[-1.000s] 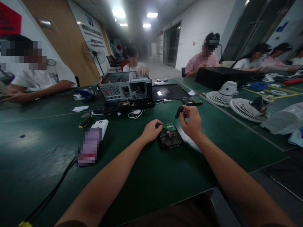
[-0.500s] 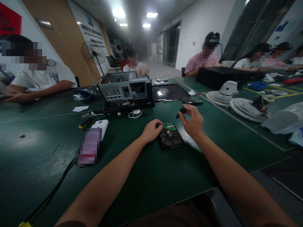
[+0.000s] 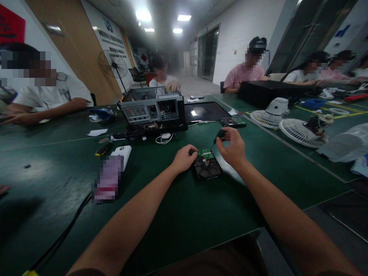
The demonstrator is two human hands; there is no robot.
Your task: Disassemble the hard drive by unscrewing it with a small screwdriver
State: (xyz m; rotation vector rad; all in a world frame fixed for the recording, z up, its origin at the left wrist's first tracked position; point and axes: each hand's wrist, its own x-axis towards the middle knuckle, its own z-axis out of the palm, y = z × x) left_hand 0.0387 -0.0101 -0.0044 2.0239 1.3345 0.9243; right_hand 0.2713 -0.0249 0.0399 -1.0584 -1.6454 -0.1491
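A hard drive (image 3: 207, 168) lies on the green table in front of me, its green circuit board (image 3: 205, 154) facing up at the far end. My left hand (image 3: 185, 158) is closed at the drive's far left corner, thumb and fingers pinching its edge; something dark shows between the fingertips. With bent fingers, my right hand (image 3: 232, 145) grips a screwdriver (image 3: 219, 135) by its dark green handle. The thin shaft slants down to the left, its tip at the board's far right corner. Whether the tip sits in a screw is too small to tell.
An opened computer case (image 3: 152, 111) stands beyond the drive, beside a black panel (image 3: 205, 111). Another drive (image 3: 233, 122) lies far right, near white fan parts (image 3: 299, 132). To the left are a phone (image 3: 124, 153) and a yellow-black tool (image 3: 104, 148). Several people sit around.
My right hand and the screwdriver have shifted slightly left, and the handle leans a little more. Another person's fingertips have come in at the left edge. My left hand and the drive stay put.
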